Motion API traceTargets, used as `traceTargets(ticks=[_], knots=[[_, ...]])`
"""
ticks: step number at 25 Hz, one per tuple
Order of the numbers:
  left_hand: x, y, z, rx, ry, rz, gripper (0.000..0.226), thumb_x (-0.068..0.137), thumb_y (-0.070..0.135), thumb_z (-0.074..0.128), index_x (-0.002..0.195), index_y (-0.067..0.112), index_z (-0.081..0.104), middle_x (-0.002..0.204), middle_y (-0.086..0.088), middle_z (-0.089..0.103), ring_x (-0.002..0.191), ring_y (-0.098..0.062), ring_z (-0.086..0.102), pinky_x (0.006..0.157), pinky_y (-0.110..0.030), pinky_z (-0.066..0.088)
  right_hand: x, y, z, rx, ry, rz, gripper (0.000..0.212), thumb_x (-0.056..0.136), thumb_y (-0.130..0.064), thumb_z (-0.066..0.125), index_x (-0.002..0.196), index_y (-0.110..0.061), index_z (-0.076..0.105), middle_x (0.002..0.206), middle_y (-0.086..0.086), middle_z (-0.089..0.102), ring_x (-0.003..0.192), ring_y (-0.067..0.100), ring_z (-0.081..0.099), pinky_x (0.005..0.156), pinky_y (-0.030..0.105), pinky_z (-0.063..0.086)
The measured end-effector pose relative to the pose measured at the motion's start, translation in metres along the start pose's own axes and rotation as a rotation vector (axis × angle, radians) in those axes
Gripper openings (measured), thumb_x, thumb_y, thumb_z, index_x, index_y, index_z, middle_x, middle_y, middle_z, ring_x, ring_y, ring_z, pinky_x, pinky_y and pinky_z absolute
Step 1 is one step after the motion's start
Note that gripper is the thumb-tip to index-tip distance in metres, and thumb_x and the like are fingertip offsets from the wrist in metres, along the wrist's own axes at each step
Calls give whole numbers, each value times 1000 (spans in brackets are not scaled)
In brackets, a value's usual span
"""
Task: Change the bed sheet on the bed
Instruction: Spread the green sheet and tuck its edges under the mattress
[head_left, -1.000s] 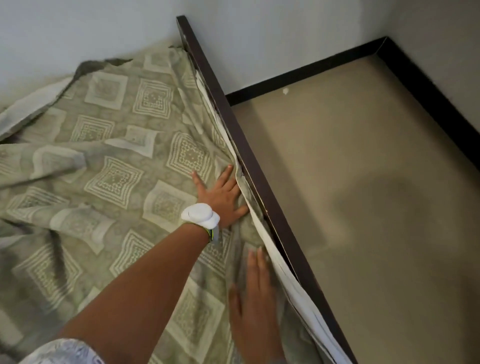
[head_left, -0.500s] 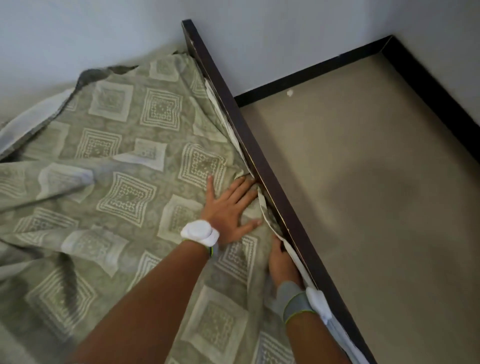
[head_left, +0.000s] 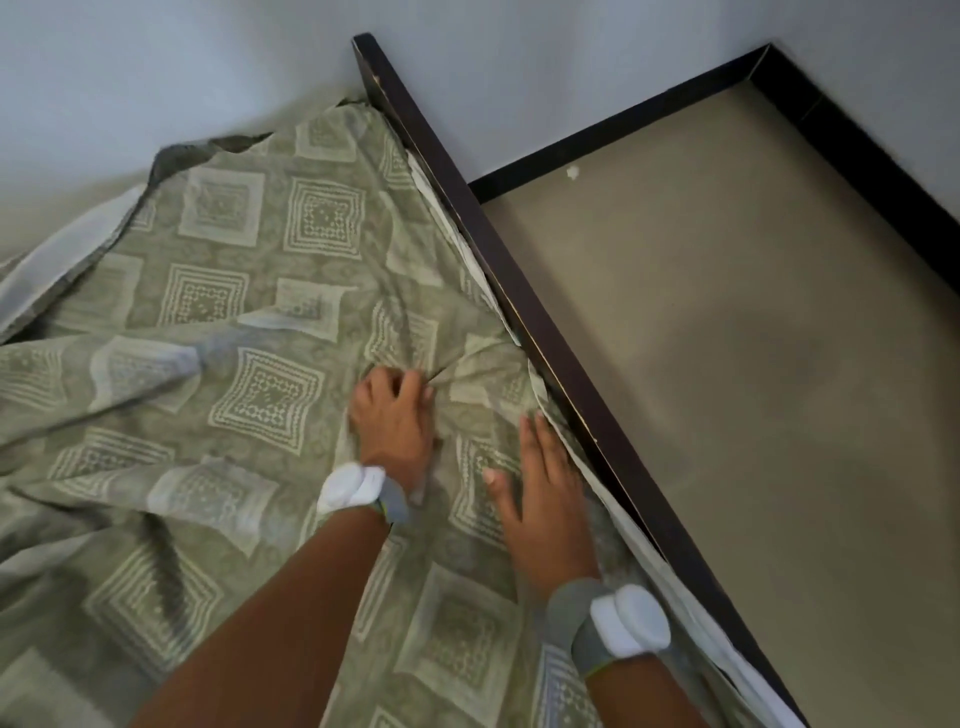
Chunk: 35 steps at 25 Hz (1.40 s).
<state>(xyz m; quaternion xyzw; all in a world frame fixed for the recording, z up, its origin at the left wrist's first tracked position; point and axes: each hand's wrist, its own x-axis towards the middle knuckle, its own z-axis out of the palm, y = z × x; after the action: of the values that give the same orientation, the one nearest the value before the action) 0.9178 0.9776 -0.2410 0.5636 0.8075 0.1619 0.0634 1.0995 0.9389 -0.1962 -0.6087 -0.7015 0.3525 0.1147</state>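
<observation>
We see the pale green cotton bed sheet printed with cream squares (head_left: 249, 322) spread loose and wrinkled over the bed, filling the frame from about 7 o'clock round to 12 o'clock, with deep folds running across it and its far edge turned back at 10 o'clock to show a whitish underside. Along the sheet's side from 12 o'clock down to 5 o'clock runs the dark brown wooden bed frame rail (head_left: 530, 312), and a strip of white fabric edge (head_left: 670, 561) lies between the sheet and the rail. Beyond the rail, from 1 o'clock to 4 o'clock, we see the beige floor (head_left: 753, 415), bordered by a black skirting board (head_left: 613, 124) at the foot of the light grey wall (head_left: 519, 52). A small white speck (head_left: 573, 171) lies on the floor near the skirting. Near the centre our left hand (head_left: 395, 421) has its fingers curled into the sheet, bunching a gather of cloth from which creases radiate. At about 5 o'clock from it our right hand (head_left: 545, 504) lies flat on the sheet with its fingers straight, just beside the rail. Each wrist carries a grey band with a white rounded device, the left wristband (head_left: 353, 486) and the right wristband (head_left: 623, 623).
</observation>
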Motion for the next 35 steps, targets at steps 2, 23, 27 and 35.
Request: traceTargets(ticks=[2, 23, 27, 35], knots=[[-16, -26, -17, 29, 35, -22, 40, 92, 37, 35, 94, 7, 60, 99, -22, 52, 87, -39, 49, 80, -45, 38, 24, -6, -8, 23, -31, 15, 71, 94, -56, 31, 153, -20, 12, 160, -3, 11, 147, 13, 13, 117, 30, 14], [105, -8, 2, 86, -430, -230, 104, 50, 87, 10, 141, 48, -23, 153, 10, -33, 140, -37, -29, 104, -74, 5, 178, -77, 5, -74, -137, 30, 64, 100, -45, 27, 153, -16, 5, 162, 0, 1, 148, 19, 6, 120, 36, 6], [107, -10, 6, 118, -464, -184, 120, 40, 94, 16, 142, 45, -24, 151, 7, -38, 138, -36, -35, 99, -76, -8, 223, -80, 24, 86, -126, 315, 64, 99, -48, 25, 152, -14, 12, 158, 9, 21, 143, 27, 25, 113, 37, 21], [109, -3, 7, 139, -269, -254, 82, 71, 70, 3, 148, 44, -3, 158, 9, -21, 146, -28, -15, 104, -72, -9, 203, -115, 25, -17, -104, 124, 68, 100, -47, 26, 153, -13, -1, 162, 4, -4, 148, 19, -4, 118, 38, -4]])
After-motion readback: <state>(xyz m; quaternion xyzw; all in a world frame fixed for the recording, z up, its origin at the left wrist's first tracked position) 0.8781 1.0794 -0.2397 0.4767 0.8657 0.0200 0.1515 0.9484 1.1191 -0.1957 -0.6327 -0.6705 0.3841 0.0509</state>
